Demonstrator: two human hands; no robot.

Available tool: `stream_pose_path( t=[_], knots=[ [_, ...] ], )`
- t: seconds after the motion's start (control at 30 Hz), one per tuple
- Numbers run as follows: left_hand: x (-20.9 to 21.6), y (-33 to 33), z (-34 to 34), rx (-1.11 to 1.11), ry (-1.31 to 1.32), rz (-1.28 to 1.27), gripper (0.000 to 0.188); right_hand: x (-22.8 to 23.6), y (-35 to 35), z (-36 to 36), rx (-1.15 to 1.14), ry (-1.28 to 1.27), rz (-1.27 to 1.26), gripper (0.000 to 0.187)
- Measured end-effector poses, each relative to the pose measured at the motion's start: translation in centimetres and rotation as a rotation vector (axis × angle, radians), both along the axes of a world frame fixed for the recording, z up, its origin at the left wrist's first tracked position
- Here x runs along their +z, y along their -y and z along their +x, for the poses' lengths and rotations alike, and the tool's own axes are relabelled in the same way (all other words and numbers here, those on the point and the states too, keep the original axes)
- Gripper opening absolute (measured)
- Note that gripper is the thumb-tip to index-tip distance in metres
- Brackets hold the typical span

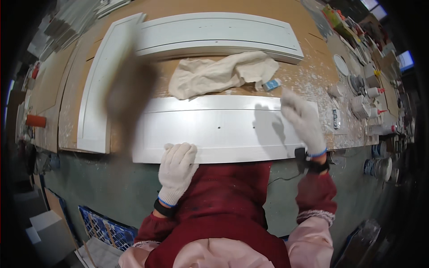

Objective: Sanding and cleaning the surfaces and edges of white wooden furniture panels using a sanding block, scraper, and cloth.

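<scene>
A long white panel (237, 129) with a grooved border and two small dark holes lies across the near side of the table. My left hand (178, 169), in a white knit glove, has its fingers bent over the panel's near edge, left of the middle. Above the panel's right end is my right hand (304, 120), gloved too, with the fingers drawn together. Whatever is in them, if anything, does not show. Its shadow falls on the panel. A small blue-and-white box (272, 85) lies just beyond it, beside a crumpled cream cloth (223, 73).
Other white panels lie at the far side (219, 31) and the left (94, 107). A brown blur (132, 89) covers part of the left. Bottles (375, 92) and tubs stand at the right. An orange cylinder (35, 120) lies far left; a blue crate (107, 228) stands below.
</scene>
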State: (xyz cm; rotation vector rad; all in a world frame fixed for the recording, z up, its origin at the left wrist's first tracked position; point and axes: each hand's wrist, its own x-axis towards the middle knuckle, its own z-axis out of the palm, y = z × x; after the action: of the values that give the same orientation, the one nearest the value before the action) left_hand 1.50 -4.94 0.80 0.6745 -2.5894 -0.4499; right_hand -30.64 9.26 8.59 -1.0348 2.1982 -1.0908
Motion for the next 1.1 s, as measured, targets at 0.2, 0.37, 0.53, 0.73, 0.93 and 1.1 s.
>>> stream_pose_path(
  t=[0.2, 0.37, 0.53, 0.73, 0.93, 1.1],
  knots=[
    [0.5, -0.8, -1.1, -0.054, 0.000, 0.001, 0.061, -4.0, -11.2, 7.8, -0.380, 0.381, -0.125, 0.031],
    [0.2, -1.8, -4.4, -0.187, 0.054, 0.007, 0.070, -6.4, -12.0, 11.6, -0.641, 0.520, -0.227, 0.018],
    [0.9, -2.8, -6.7, -0.224, 0.128, -0.004, 0.075, -6.9, -10.6, 11.2, -0.494, 0.491, -0.231, 0.019],
    [1.1, -2.1, -6.7, -0.249, 0.104, 0.045, 0.070, -3.8, -7.6, 8.5, -0.206, 0.326, -0.023, 0.023],
    [1.7, -1.1, -5.6, -0.258, 0.136, 0.070, 0.068, -2.6, -3.9, 3.8, -0.029, 0.128, 0.147, 0.033],
    [2.0, -0.1, -4.3, -0.253, 0.175, 0.095, 0.068, -1.2, 3.9, 1.2, -0.021, -0.410, -0.071, 0.053]
  ],
)
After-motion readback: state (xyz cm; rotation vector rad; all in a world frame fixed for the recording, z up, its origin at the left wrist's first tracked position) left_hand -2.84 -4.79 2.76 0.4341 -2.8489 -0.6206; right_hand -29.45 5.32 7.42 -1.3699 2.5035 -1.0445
